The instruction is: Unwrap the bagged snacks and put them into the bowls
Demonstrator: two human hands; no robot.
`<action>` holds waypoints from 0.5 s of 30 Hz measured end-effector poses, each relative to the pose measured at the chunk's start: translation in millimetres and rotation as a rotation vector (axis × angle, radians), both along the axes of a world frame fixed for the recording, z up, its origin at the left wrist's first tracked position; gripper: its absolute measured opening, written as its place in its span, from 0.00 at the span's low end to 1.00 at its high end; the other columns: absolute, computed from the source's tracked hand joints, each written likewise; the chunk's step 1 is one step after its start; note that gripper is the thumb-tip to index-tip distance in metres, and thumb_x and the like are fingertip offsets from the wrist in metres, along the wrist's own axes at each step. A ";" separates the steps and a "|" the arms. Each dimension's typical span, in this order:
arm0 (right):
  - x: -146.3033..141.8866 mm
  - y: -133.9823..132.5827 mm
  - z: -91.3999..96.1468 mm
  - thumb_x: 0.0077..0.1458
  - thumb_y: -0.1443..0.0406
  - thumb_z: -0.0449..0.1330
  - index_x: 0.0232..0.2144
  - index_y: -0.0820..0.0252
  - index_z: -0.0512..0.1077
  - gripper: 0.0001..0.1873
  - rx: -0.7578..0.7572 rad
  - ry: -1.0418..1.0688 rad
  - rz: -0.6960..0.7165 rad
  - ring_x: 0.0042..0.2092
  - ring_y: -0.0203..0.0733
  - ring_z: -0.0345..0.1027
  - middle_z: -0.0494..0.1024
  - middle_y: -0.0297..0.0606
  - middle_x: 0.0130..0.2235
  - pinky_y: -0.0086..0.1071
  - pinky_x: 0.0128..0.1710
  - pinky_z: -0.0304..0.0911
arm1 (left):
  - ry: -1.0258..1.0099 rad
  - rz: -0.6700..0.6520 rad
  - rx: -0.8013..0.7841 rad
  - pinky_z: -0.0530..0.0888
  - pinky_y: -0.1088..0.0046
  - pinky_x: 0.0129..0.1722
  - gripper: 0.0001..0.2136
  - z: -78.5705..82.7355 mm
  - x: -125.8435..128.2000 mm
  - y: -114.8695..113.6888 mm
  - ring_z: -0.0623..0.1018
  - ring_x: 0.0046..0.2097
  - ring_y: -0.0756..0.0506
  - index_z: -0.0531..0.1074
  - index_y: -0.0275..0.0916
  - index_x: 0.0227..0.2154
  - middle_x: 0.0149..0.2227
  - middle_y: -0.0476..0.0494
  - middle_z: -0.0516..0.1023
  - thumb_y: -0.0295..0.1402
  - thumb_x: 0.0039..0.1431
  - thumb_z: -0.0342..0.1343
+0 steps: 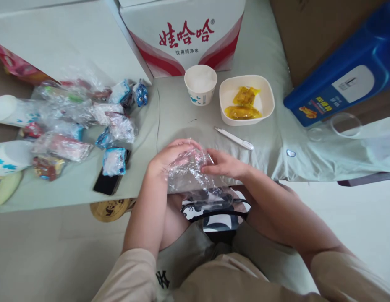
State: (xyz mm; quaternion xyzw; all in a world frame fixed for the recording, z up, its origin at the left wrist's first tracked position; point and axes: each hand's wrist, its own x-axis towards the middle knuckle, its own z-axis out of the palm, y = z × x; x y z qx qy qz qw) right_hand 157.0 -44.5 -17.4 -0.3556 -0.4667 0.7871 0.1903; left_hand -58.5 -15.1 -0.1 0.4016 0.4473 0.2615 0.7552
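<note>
A crumpled clear plastic bag hangs between my hands at the table's front edge, its lower end over my lap. My left hand is closed on the bag's left side, with its fingers partly behind the film. On the right side, my right hand grips the same plastic between thumb and fingers. Beyond them stand a white paper cup and a white bowl with two yellow wrapped packets in it. A slim white pen-like tool lies just past my right hand.
Several wrapped snacks are heaped on the left with two paper cups on their sides. A blue-and-white packet rests on a dark phone. A white-and-red carton stands behind; a large blue bottle leans right, near a clear cup.
</note>
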 end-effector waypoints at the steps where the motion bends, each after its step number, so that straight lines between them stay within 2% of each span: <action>1: -2.1 -1.9 -0.1 0.51 0.60 0.70 0.35 0.59 0.71 0.14 0.020 -0.004 0.137 0.25 0.31 0.66 0.74 0.27 0.25 0.25 0.25 0.63 | -0.008 0.017 -0.009 0.51 0.80 0.14 0.10 -1.3 -0.6 0.8 0.63 0.15 0.56 0.81 0.34 0.30 0.22 0.44 0.79 0.37 0.49 0.65; 3: -1.5 -2.6 0.3 0.54 0.58 0.68 0.30 0.59 0.68 0.14 0.037 0.031 0.315 0.18 0.27 0.57 0.67 0.23 0.19 0.24 0.18 0.52 | -0.019 0.136 -0.039 0.58 0.80 0.15 0.10 -3.3 -4.3 4.3 0.68 0.18 0.53 0.79 0.34 0.27 0.23 0.43 0.79 0.38 0.50 0.65; 4: -0.1 -1.5 0.5 0.54 0.57 0.67 0.29 0.59 0.68 0.15 0.042 0.058 0.336 0.17 0.27 0.56 0.66 0.22 0.19 0.24 0.17 0.51 | -0.035 0.233 -0.052 0.63 0.79 0.17 0.11 -4.0 -6.5 6.8 0.72 0.20 0.52 0.77 0.34 0.27 0.24 0.43 0.80 0.39 0.51 0.64; 6: 1.9 2.7 0.6 0.55 0.56 0.67 0.30 0.59 0.67 0.15 0.061 0.100 0.260 0.19 0.28 0.59 0.68 0.23 0.20 0.24 0.18 0.55 | -0.127 0.473 -0.053 0.71 0.77 0.23 0.13 -4.8 -8.6 11.4 0.78 0.27 0.49 0.76 0.37 0.29 0.28 0.43 0.82 0.43 0.56 0.60; 8: 1.2 8.3 -0.4 0.54 0.54 0.67 0.30 0.58 0.66 0.16 0.088 0.126 0.089 0.21 0.30 0.63 0.69 0.25 0.21 0.26 0.21 0.60 | -0.277 0.637 -0.041 0.77 0.74 0.32 0.18 -5.6 -4.7 13.5 0.82 0.36 0.46 0.77 0.38 0.34 0.35 0.42 0.84 0.49 0.62 0.53; 10: -2.1 14.4 -2.4 0.54 0.52 0.66 0.30 0.57 0.66 0.18 0.115 0.138 -0.130 0.22 0.31 0.64 0.70 0.26 0.22 0.27 0.23 0.62 | -0.392 0.633 -0.077 0.80 0.68 0.39 0.26 -7.3 5.5 12.1 0.83 0.44 0.42 0.77 0.39 0.39 0.43 0.39 0.84 0.57 0.63 0.47; 12: -5.6 19.9 -4.7 0.54 0.50 0.66 0.30 0.56 0.65 0.20 0.137 0.126 -0.320 0.21 0.31 0.62 0.69 0.26 0.21 0.27 0.22 0.61 | -0.421 0.496 -0.149 0.81 0.62 0.43 0.33 -10.1 17.7 8.8 0.83 0.49 0.36 0.77 0.37 0.43 0.46 0.34 0.84 0.63 0.59 0.46; 14: -7.2 24.1 -6.4 0.53 0.49 0.66 0.30 0.55 0.64 0.21 0.152 0.079 -0.437 0.20 0.31 0.60 0.68 0.25 0.20 0.27 0.21 0.59 | -0.398 0.352 -0.194 0.81 0.60 0.42 0.34 -13.4 26.2 6.5 0.83 0.50 0.33 0.77 0.35 0.46 0.46 0.31 0.84 0.64 0.57 0.50; 15: -6.9 25.5 -6.9 0.53 0.48 0.66 0.30 0.55 0.64 0.21 0.153 0.046 -0.460 0.19 0.31 0.60 0.67 0.25 0.19 0.27 0.20 0.58 | -0.365 0.293 -0.204 0.81 0.61 0.41 0.32 -14.8 28.0 6.3 0.83 0.49 0.34 0.77 0.35 0.46 0.45 0.30 0.84 0.61 0.56 0.54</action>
